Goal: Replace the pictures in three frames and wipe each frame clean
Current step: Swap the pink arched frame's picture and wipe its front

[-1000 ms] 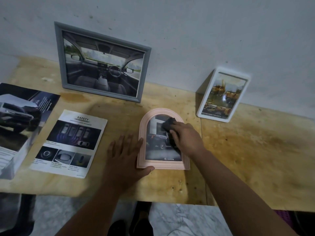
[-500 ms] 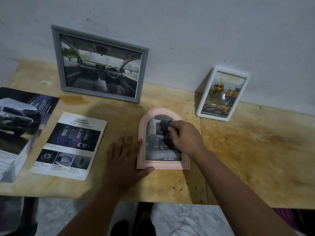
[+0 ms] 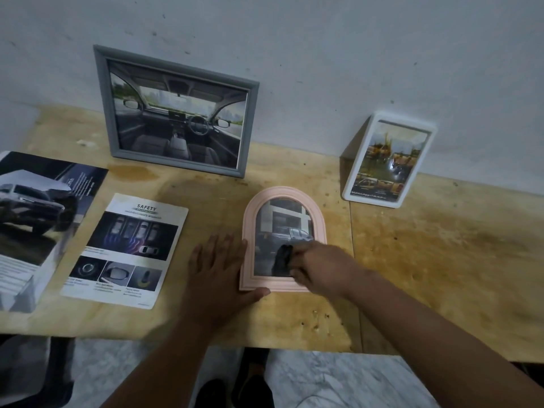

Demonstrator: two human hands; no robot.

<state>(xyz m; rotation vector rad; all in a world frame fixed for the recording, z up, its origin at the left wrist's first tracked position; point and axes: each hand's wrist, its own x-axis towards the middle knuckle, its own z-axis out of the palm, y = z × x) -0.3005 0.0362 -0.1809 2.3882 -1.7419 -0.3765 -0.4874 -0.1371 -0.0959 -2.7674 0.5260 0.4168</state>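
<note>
The right hand (image 3: 319,267), its grip closed on a dark cloth (image 3: 282,258), has swept down from the arch to the lower glass of the pink frame (image 3: 284,193) lying flat on the surface (image 3: 441,260), left hand (image 3: 219,267) open, bracing its edge, so this wipe looks nearly done

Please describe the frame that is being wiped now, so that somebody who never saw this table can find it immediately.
On the wooden table by the wall, two frames stand leaning: a grey frame and a white frame. In front of them, the pink frame lies flat between the person's hands. Only it has an arched top.
</note>
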